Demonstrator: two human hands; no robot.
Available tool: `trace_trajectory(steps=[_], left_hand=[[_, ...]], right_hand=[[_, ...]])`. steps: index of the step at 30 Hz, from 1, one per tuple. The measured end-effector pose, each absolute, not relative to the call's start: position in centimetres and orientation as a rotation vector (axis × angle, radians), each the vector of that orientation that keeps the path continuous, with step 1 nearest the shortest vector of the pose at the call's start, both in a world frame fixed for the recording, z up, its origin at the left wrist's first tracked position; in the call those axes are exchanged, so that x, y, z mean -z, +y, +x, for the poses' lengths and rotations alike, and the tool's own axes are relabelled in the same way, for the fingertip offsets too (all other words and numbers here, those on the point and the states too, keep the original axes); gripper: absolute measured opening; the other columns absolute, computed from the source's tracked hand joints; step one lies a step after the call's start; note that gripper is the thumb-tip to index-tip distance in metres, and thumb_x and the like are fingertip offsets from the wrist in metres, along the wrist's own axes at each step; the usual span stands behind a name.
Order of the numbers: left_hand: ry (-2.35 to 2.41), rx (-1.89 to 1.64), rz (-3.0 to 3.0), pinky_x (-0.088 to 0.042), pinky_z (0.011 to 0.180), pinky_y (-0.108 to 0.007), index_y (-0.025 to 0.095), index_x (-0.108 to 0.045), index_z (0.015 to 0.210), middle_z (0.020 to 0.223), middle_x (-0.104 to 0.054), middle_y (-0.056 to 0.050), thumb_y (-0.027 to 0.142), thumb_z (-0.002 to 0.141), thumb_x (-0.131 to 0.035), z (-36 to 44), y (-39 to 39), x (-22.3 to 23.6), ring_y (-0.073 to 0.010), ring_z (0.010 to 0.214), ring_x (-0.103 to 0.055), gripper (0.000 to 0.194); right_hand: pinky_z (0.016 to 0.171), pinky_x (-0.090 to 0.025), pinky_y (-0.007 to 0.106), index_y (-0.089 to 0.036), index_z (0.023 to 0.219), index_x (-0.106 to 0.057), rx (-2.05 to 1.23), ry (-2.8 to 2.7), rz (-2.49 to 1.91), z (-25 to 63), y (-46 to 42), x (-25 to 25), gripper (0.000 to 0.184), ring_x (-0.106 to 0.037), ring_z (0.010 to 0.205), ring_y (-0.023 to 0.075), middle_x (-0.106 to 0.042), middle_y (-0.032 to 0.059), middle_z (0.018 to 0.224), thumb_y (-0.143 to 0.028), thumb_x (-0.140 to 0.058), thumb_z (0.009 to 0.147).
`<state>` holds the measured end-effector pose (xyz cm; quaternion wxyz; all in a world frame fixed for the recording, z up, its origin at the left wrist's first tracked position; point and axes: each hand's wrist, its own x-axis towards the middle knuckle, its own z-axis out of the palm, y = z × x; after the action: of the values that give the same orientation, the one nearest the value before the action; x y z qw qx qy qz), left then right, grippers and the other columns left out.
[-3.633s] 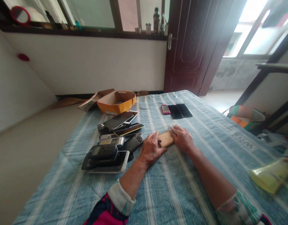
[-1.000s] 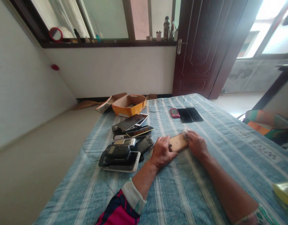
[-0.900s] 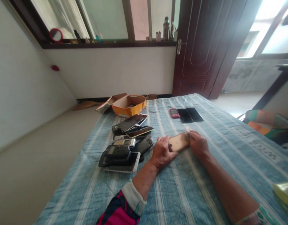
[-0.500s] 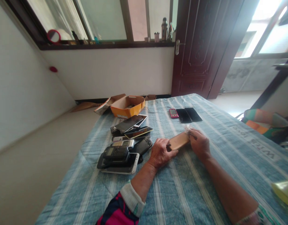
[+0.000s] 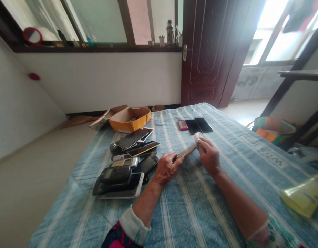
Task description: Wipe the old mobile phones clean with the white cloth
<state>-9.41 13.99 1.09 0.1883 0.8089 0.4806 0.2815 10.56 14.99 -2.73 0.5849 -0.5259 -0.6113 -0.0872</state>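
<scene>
My left hand (image 5: 166, 168) is closed round the near end of a gold-backed mobile phone (image 5: 187, 152), which is tilted so that mostly its narrow edge shows. At the far end of that phone, my right hand (image 5: 209, 156) pinches a crumpled white tissue (image 5: 197, 136) against it. Left of my left hand lies a loose pile of several old phones, among them a black keypad phone (image 5: 115, 174) on top of a white-edged smartphone (image 5: 138, 186). Beyond my right hand, a pink phone (image 5: 183, 125) lies beside two dark flat phones (image 5: 203, 125).
An open orange cardboard box (image 5: 130, 122) stands at the table's far left. Blue striped cloth (image 5: 200, 213) covers the table. A yellow translucent packet (image 5: 300, 198) lies at the right edge. Behind are a dark red door (image 5: 207, 51) and a window sill (image 5: 96, 49) holding small items.
The phone in my left hand has turned from showing its gold back to nearly edge-on. More of the white tissue shows above my right hand. The whole view has shifted to the right.
</scene>
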Motion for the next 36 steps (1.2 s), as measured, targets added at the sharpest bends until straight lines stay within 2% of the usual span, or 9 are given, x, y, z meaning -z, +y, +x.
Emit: trace_trajectory(steps=[3,7,15,21,24,27,30,33,36], left_hand=[[1.323,-0.761,2.275,-0.045,0.073,-0.029,0.019,-0.067,0.077,0.074,-0.066,-0.005,0.048,0.093,-0.033,-9.6,14.3,-1.2,-0.021,0.079,-0.061,0.047],[1.355,-0.81,2.229,-0.045,0.079,-0.031,0.019,-0.069,0.088,0.086,-0.071,-0.008,0.044,0.095,-0.029,-9.6,14.6,-0.9,-0.023,0.087,-0.063,0.048],[1.513,-0.924,2.067,-0.047,0.075,-0.032,0.016,-0.068,0.084,0.076,-0.069,-0.008,0.043,0.094,-0.032,-8.9,14.8,-0.6,-0.0229,0.079,-0.065,0.047],[1.397,-1.202,1.825,-0.046,0.088,-0.032,0.015,-0.066,0.101,0.1,-0.072,-0.01,0.044,0.091,-0.04,-8.6,15.9,0.3,-0.0236,0.097,-0.065,0.04],[1.373,-1.272,1.79,-0.047,0.09,-0.032,0.016,-0.067,0.101,0.103,-0.072,-0.009,0.044,0.09,-0.042,-8.5,16.5,0.7,-0.0229,0.098,-0.065,0.039],[1.358,-1.293,1.797,-0.047,0.087,-0.031,0.017,-0.067,0.096,0.097,-0.072,-0.008,0.043,0.089,-0.042,-8.5,16.7,0.6,-0.022,0.093,-0.066,0.036],[1.38,-1.264,1.828,-0.048,0.078,-0.029,0.017,-0.066,0.085,0.081,-0.071,-0.006,0.041,0.089,-0.041,-8.6,16.7,0.5,-0.0202,0.08,-0.064,0.035],[1.452,-1.245,1.86,-0.047,0.069,-0.028,0.017,-0.064,0.075,0.07,-0.067,-0.005,0.038,0.088,-0.041,-8.8,16.9,0.6,-0.018,0.067,-0.06,0.034],[1.486,-1.226,1.866,-0.045,0.066,-0.028,0.017,-0.063,0.073,0.069,-0.066,-0.005,0.035,0.087,-0.041,-9.2,17.0,0.8,-0.0171,0.064,-0.058,0.032]], right_hand=[[0.094,-0.051,0.036,-0.02,0.096,-0.071,0.191,-1.46,-1.207,10.0,14.8,2.5,0.025,-0.063,0.106,0.0206,-0.068,0.0115,0.111,-0.02,-0.046,0.089],[0.097,-0.049,0.037,-0.019,0.096,-0.07,0.172,-1.505,-1.202,9.4,14.9,2.2,0.027,-0.06,0.112,0.021,-0.065,0.013,0.117,-0.018,-0.044,0.09],[0.095,-0.049,0.036,-0.018,0.098,-0.07,0.094,-1.413,-1.238,10.0,15.8,2.0,0.028,-0.062,0.108,0.0214,-0.066,0.0133,0.114,-0.019,-0.044,0.088],[0.093,-0.05,0.036,-0.018,0.1,-0.07,0.033,-1.376,-1.314,10.4,16.4,2.7,0.028,-0.063,0.103,0.0218,-0.067,0.0127,0.11,-0.019,-0.047,0.084],[0.095,-0.049,0.036,-0.018,0.104,-0.069,0.016,-1.394,-1.314,10.0,16.5,2.9,0.031,-0.061,0.107,0.0215,-0.066,0.0128,0.113,-0.017,-0.045,0.084],[0.102,-0.044,0.038,-0.016,0.115,-0.064,-0.026,-1.442,-1.32,8.9,16.8,3.0,0.038,-0.054,0.119,0.0222,-0.06,0.0142,0.125,-0.014,-0.041,0.084],[0.109,-0.037,0.043,-0.015,0.129,-0.054,-0.121,-1.624,-1.317,7.1,16.9,3.2,0.046,-0.039,0.134,0.0241,-0.046,0.0142,0.142,-0.014,-0.043,0.085],[0.111,-0.032,0.048,-0.015,0.133,-0.049,-0.197,-1.818,-1.3,5.1,16.0,3.4,0.048,-0.029,0.139,0.0256,-0.04,0.0145,0.146,-0.013,-0.04,0.086],[0.112,-0.032,0.045,-0.016,0.133,-0.049,-0.23,-1.944,-1.218,3.9,14.4,3.3,0.044,-0.027,0.14,0.0232,-0.037,0.0136,0.148,-0.016,-0.038,0.091]])
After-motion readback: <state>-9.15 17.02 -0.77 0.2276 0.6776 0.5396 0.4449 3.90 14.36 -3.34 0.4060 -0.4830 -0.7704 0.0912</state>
